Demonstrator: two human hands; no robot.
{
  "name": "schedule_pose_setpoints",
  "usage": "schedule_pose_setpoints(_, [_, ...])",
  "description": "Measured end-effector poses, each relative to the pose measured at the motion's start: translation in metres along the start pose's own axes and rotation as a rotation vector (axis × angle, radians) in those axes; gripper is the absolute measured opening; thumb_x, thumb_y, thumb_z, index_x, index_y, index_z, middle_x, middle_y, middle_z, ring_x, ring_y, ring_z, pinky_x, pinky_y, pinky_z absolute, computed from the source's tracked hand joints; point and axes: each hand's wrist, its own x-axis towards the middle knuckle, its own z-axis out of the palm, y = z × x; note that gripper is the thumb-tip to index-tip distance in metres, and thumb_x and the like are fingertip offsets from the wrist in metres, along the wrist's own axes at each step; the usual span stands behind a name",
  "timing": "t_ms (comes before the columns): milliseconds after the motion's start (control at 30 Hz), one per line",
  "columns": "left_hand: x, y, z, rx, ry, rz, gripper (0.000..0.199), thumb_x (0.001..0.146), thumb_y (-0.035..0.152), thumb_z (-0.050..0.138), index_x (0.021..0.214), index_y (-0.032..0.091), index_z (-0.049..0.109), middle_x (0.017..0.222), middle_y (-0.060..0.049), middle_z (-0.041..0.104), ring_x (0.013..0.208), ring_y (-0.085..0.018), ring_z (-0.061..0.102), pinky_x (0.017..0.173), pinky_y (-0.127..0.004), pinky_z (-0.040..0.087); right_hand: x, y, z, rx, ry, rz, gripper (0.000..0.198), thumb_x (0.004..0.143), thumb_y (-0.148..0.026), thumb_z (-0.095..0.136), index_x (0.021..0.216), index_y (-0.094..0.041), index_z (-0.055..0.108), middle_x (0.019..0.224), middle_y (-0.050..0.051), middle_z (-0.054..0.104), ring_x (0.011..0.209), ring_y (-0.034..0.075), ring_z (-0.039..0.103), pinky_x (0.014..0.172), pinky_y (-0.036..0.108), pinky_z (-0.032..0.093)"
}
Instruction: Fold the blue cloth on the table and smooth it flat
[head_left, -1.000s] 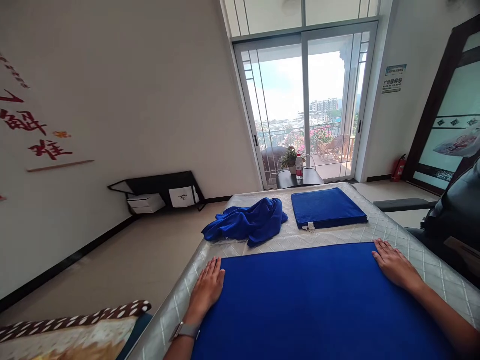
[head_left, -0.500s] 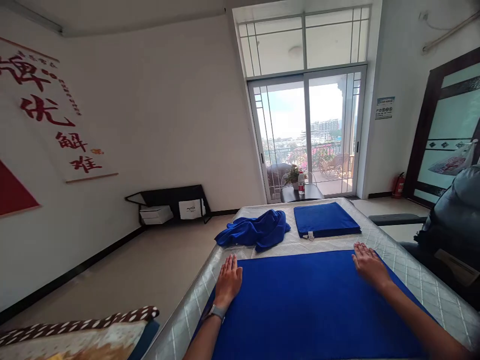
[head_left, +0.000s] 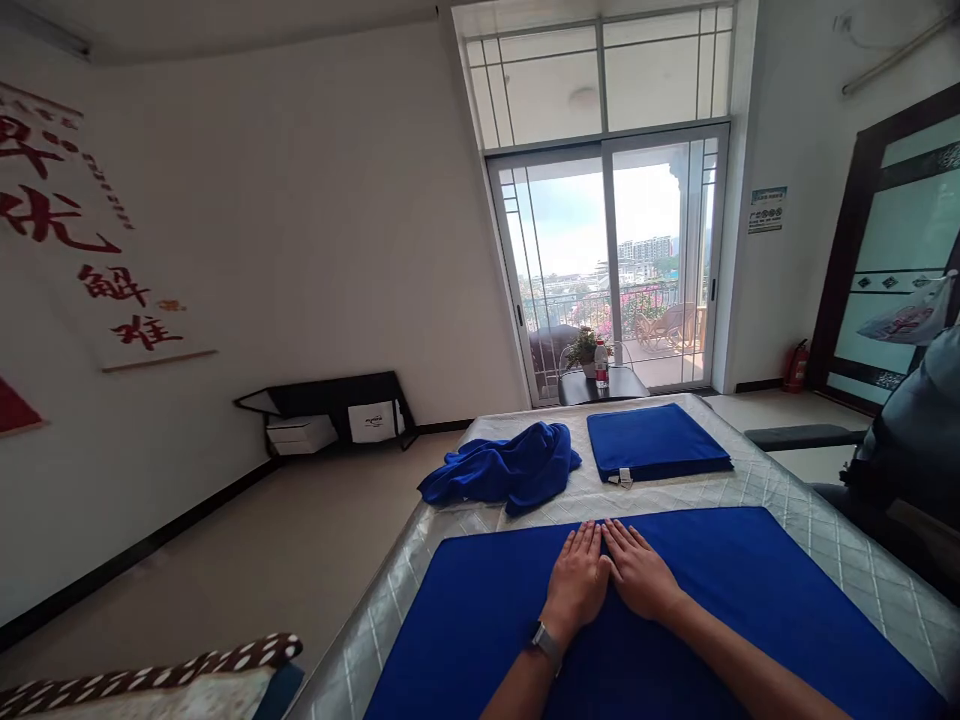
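A blue cloth (head_left: 480, 610) lies spread flat over the near part of a quilted mattress (head_left: 847, 580). My left hand (head_left: 577, 575), with a watch on its wrist, rests palm down near the middle of the cloth's far edge. Right beside it lies my right hand (head_left: 637, 570), also flat, the thumbs and fingertips of the two meeting. Neither hand holds anything. Beyond the hands, a crumpled blue cloth (head_left: 510, 465) sits at the left, and a neat stack of folded blue cloth (head_left: 656, 440) with white tags sits at the right.
Past the mattress stands a small dark table (head_left: 622, 385) with a bottle (head_left: 601, 365) and a potted plant. A black rack (head_left: 337, 390) with white boxes is along the left wall. Patterned bedding (head_left: 187, 690) shows at lower left, a dark leather-like seat (head_left: 919, 440) at right.
Both hands have slid inward from the cloth's two sides to meet at its middle. The view has shifted slightly to the right. The crumpled and folded cloths stay where they were.
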Motion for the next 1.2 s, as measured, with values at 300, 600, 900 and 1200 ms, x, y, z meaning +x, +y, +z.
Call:
schedule_pose_setpoints(300, [0.001, -0.001, -0.001, 0.033, 0.007, -0.004, 0.056, 0.103, 0.029, 0.02, 0.154, 0.008, 0.033, 0.161, -0.013, 0.034, 0.151, -0.021, 0.024, 0.124, -0.043, 0.024, 0.004, 0.0, -0.001, 0.003, -0.026, 0.018, 0.066, 0.102, -0.042, 0.017, 0.158, -0.009, 0.026, 0.164, 0.011, 0.023, 0.152, 0.022, 0.017, 0.124, 0.042, 0.012])
schedule_pose_setpoints(600, [-0.012, -0.039, -0.011, 0.108, -0.103, -0.168, 0.059, 0.103, 0.032, 0.02, 0.155, 0.007, 0.031, 0.162, -0.014, 0.03, 0.151, -0.023, 0.026, 0.123, -0.045, 0.025, -0.016, 0.046, -0.014, 0.059, -0.014, 0.137, 0.076, 0.099, -0.058, 0.013, 0.158, -0.012, 0.027, 0.163, 0.01, 0.026, 0.152, 0.022, 0.018, 0.123, 0.043, 0.012])
schedule_pose_setpoints(900, [-0.1, -0.19, -0.039, 0.103, -0.065, -0.458, 0.062, 0.101, 0.037, 0.019, 0.155, 0.009, 0.033, 0.162, -0.015, 0.03, 0.151, -0.026, 0.024, 0.123, -0.048, 0.022, -0.088, 0.212, -0.037, -0.116, 0.074, 0.445, 0.075, 0.096, -0.052, 0.018, 0.154, -0.009, 0.036, 0.161, 0.013, 0.032, 0.15, 0.025, 0.025, 0.123, 0.046, 0.018])
schedule_pose_setpoints(1200, [-0.125, -0.238, -0.025, 0.077, 0.023, -0.544, 0.065, 0.1, 0.045, 0.021, 0.156, 0.012, 0.031, 0.163, -0.013, 0.03, 0.151, -0.027, 0.025, 0.122, -0.047, 0.024, -0.092, 0.244, -0.022, -0.17, 0.092, 0.497, 0.076, 0.096, -0.052, 0.019, 0.155, -0.006, 0.032, 0.163, 0.013, 0.028, 0.15, 0.024, 0.022, 0.123, 0.044, 0.019])
